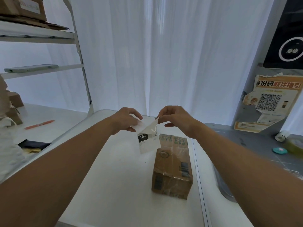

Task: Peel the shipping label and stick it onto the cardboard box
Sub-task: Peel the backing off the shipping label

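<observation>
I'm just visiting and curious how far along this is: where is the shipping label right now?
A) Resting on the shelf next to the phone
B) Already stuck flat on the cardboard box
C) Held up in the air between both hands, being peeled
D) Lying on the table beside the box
C: the left hand and right hand pinch the shipping label above the table, apart from the cardboard box, its layers splitting at the top.

A parcel pickup or packing station is suggested. Cardboard boxes (23,7) are stacked on a metal shelf (37,32), and a pickup-instruction poster (272,102) with a QR code is stuck to the right wall. Tape rolls (282,135) are kept beside the white table (118,177).
</observation>
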